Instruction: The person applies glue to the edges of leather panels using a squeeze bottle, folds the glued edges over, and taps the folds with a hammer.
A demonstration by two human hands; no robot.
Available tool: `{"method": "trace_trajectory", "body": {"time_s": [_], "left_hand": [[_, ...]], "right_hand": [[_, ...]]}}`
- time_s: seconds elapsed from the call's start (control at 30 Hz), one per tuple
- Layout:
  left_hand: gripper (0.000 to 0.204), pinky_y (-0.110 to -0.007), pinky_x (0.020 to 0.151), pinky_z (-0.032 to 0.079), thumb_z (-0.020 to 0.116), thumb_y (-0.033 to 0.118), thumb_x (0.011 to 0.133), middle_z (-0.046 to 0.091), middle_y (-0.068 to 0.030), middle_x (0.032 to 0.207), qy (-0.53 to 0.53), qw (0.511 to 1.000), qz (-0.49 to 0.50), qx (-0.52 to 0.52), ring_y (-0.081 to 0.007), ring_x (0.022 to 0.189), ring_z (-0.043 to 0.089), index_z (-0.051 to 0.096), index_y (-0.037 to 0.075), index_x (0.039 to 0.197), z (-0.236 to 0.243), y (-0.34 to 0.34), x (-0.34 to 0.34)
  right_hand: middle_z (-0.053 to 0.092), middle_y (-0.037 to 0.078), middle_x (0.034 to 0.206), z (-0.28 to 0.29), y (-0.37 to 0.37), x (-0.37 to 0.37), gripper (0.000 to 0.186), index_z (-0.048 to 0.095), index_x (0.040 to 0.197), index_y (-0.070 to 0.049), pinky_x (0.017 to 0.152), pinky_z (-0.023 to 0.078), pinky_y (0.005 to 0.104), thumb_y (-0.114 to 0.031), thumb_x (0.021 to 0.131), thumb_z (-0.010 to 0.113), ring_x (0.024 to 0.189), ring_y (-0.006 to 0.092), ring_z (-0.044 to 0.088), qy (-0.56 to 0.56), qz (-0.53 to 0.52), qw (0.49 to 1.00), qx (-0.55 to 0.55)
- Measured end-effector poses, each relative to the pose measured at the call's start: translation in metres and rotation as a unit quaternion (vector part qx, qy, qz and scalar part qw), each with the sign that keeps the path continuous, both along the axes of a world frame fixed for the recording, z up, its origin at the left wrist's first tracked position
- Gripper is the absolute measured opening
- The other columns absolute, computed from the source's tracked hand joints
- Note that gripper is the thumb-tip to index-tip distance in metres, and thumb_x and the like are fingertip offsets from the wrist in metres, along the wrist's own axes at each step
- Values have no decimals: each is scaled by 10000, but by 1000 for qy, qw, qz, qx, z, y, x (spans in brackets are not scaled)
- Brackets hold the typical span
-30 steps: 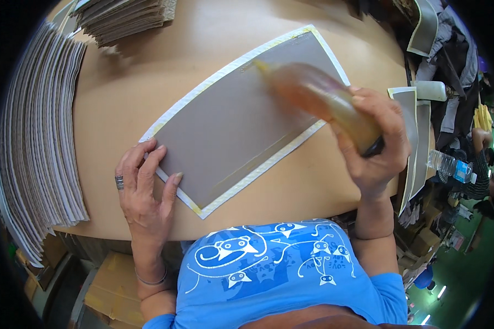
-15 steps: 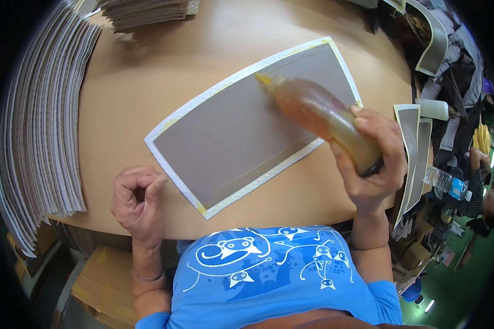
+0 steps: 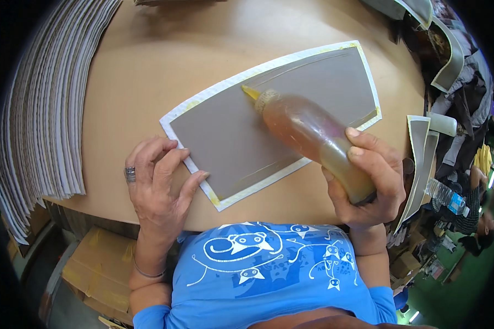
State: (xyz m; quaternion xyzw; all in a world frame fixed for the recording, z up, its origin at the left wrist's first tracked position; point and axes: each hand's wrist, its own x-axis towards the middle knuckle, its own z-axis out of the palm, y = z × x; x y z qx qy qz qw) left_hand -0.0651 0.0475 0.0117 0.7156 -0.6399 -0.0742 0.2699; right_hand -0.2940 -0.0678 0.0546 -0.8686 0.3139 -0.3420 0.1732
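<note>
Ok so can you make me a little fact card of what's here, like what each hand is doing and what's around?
Left grip: open, at the left edge of the grey panel
Right grip: closed around the squeeze bottle
Bottle: amber, tilted, yellow nozzle over the panel; touching or not, I can't tell
Panel: flat on the table, white border
Far left: big stack of sheets
Right: clear plastic bottle

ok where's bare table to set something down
Bare table: between the leftmost stack and the left hand, and beyond the far curved edge of the white-bordered panel. Crowded: the right end, with grey pieces and a white container.
</note>
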Motion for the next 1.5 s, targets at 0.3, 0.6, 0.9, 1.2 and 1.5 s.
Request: {"method": "trace_trajectory", "body": {"time_s": [0.3, 0.6, 0.9, 1.2, 1.5], "left_hand": [[369, -363, 758, 398, 791, 118, 559, 527, -71, 892, 31, 999, 19, -15, -256, 859, 496, 566, 72, 848, -5, 3, 0], [290, -329, 638, 382, 769, 75, 575, 542, -51, 707, -4, 1000, 4, -16, -209, 671, 498, 602, 57, 812, 0, 0, -3], [252, -323, 681, 340, 756, 188, 615, 486, -11, 686, -24, 999, 0, -22, -188, 652, 473, 605, 114, 803, -3, 1, -4], [251, -323, 685, 345, 759, 170, 611, 489, -16, 684, -13, 1000, -3, -23, -185, 646, 479, 602, 106, 796, -2, -1, -5], [282, -325, 657, 350, 776, 122, 581, 526, -40, 668, -1, 1000, -5, -28, -199, 631, 490, 596, 79, 793, -3, -1, -4]], "right_hand": [[588, 179, 999, 0, 4, 4, 521, 530, 1006, -66, 738, 514, 358, 96, 537, 691, 861, 294, 601, 15, -2, 1000, -8], [585, 170, 959, 1, 13, 32, 386, 568, 947, -56, 660, 534, 387, 7, 590, 699, 752, 316, 613, -22, 94, 995, 24], [557, 166, 1018, 9, 22, 42, 427, 481, 1018, -113, 711, 526, 398, 14, 668, 691, 829, 320, 607, 47, 134, 988, 59], [558, 170, 1014, 8, 18, 52, 436, 484, 1015, -101, 687, 522, 385, 31, 655, 693, 821, 308, 606, 26, 114, 992, 54], [597, 184, 955, 5, 9, 29, 432, 529, 994, -58, 714, 513, 375, 65, 608, 679, 841, 293, 601, 20, 37, 999, -8]]}}
